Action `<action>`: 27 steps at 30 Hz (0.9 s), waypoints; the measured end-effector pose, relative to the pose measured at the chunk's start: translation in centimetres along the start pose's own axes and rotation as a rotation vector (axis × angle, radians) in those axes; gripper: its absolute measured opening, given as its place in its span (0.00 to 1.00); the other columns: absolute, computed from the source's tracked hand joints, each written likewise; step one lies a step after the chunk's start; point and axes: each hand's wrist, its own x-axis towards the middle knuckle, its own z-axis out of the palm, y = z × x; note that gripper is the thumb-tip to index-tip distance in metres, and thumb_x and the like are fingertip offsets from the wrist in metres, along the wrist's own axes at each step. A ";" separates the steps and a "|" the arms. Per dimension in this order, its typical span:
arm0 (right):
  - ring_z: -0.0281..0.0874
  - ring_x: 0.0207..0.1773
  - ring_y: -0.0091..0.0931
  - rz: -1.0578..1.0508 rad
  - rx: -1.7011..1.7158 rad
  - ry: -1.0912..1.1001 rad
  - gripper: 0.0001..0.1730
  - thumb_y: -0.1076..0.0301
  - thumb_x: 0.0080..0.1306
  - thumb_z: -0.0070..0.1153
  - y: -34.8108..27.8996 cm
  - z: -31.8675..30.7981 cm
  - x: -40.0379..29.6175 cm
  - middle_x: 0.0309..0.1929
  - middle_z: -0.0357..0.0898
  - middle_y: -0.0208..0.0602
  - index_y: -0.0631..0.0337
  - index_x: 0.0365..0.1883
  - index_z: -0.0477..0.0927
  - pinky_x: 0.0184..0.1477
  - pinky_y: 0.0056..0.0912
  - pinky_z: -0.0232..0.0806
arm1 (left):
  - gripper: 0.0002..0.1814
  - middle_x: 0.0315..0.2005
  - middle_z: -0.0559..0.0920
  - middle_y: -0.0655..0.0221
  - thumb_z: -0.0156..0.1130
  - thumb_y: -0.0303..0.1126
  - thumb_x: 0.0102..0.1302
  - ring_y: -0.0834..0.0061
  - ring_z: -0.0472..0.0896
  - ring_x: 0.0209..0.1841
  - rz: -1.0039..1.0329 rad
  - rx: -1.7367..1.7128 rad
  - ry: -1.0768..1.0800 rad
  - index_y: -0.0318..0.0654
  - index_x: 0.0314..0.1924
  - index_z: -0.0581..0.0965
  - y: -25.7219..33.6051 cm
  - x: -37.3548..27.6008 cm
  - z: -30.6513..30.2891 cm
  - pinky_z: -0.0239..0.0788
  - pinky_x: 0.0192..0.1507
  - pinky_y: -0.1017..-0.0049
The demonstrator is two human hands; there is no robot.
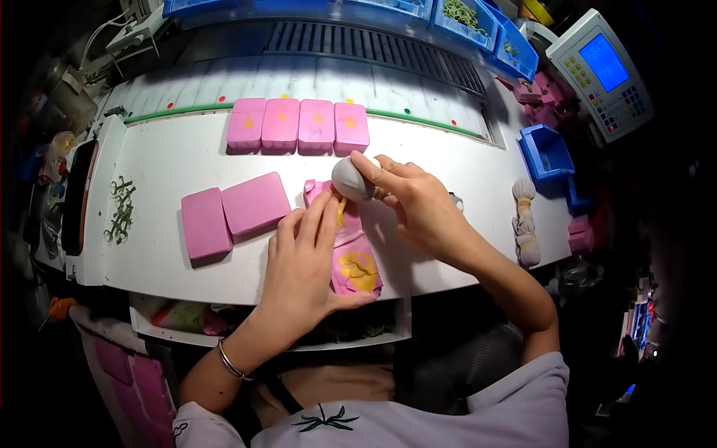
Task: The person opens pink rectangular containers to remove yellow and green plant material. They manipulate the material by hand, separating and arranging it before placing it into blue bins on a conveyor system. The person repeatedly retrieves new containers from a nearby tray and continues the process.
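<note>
My left hand (305, 252) is spread over an opened pink rubber mould (350, 238), its fingers and thumb holding the piece against the white tabletop. The mould's inner face shows a yellow patch (358, 270) nearer to me. In my right hand (417, 201) is a rounded grey pouch (351, 180), apparently of cloth. The pouch sits at the far end of the mould, against or just above it; my fingers hide part of the contact. Left of my hands lie two closed pink blocks (206, 224) (256, 203), side by side.
Several pink blocks with yellow marks (280, 123) form a row at the back. Small green pieces (119, 210) lie at left, beside a phone-like slab (80, 196). A tied cloth bundle (525, 224), a blue bin (546, 151) and a control panel (602, 75) are at right.
</note>
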 end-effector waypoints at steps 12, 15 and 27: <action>0.72 0.44 0.39 -0.054 -0.180 0.036 0.43 0.80 0.47 0.57 -0.3 0.6 -0.1 0.54 0.69 0.51 0.59 0.65 0.64 0.44 0.37 0.63 | 0.38 0.61 0.66 0.51 0.72 0.55 0.44 0.53 0.67 0.57 0.087 -0.040 0.006 0.42 0.54 0.76 -0.9 -1.1 -0.8 0.62 0.57 0.58; 0.73 0.43 0.37 -0.111 -0.239 0.054 0.40 0.82 0.50 0.55 -0.7 -0.2 0.0 0.56 0.70 0.50 0.56 0.65 0.65 0.45 0.36 0.63 | 0.38 0.61 0.67 0.52 0.72 0.55 0.44 0.53 0.66 0.57 0.089 -0.043 -0.024 0.41 0.53 0.77 -1.1 -0.7 -1.3 0.62 0.58 0.58; 0.71 0.42 0.26 -0.395 -0.426 0.010 0.31 0.66 0.59 0.53 -0.2 -0.1 -0.3 0.57 0.70 0.37 0.47 0.63 0.68 0.42 0.31 0.62 | 0.35 0.59 0.69 0.52 0.72 0.56 0.44 0.50 0.65 0.55 0.112 -0.081 -0.044 0.40 0.48 0.78 -1.6 -0.4 -1.6 0.62 0.58 0.57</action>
